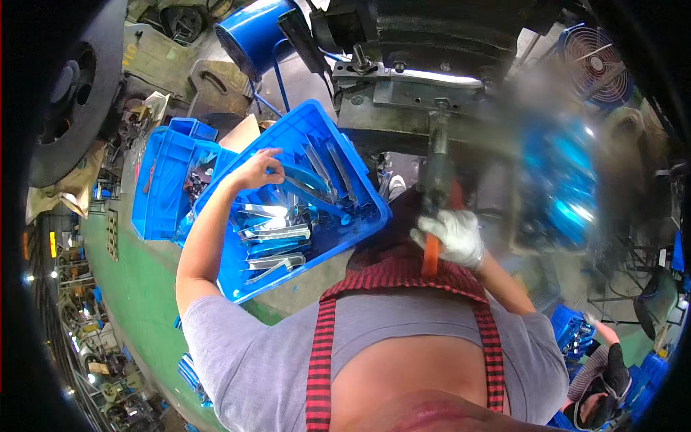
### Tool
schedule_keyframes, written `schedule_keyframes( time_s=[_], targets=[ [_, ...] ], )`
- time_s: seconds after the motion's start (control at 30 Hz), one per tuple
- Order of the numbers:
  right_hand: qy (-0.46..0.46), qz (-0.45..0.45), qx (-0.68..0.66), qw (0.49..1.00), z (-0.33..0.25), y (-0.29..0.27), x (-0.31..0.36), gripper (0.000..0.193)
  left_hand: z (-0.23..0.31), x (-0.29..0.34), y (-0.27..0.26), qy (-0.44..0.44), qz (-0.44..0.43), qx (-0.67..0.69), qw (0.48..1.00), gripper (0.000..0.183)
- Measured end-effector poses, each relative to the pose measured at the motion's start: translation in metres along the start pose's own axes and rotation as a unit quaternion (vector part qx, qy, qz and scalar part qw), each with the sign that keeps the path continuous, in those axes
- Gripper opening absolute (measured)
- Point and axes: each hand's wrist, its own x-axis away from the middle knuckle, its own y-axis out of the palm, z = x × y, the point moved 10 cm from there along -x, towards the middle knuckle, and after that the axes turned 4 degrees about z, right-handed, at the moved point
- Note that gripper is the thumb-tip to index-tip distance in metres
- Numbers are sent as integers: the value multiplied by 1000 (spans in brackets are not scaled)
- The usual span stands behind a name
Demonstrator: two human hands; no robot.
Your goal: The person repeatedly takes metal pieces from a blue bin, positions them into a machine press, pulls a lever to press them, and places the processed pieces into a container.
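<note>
My bare left hand is over a blue plastic bin, its fingers loosely curled with a gap between thumb and fingertips. The end of a curved strip in blue film lies right by those fingertips. Its other end slants down into the bin, over several shiny metal strips. In a white glove, my right hand closes around an orange handle at the front of my apron. What the handle belongs to is hidden. Just beyond the glove, a grey metal bar juts from the machine.
Left of the bin stands another blue crate with small parts. At the right, a stack of blue-wrapped pieces is blurred. A blue drum-shaped fan and a round fan stand behind. Another person is at lower right.
</note>
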Motion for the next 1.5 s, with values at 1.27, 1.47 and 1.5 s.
schedule_keyframes(
  time_s=[1.27,1.47,1.5],
  targets=[
    [45,-11,-9,999,2,-3,1,23,-21,-183,14,-108,247,590,761,26],
    [50,9,-28,998,12,-4,-2,21,117,-272,56,-190,119,906,359,29],
    [37,-20,12,999,10,-3,-9,21,118,-268,56,-188,119,908,354,31]
  ],
)
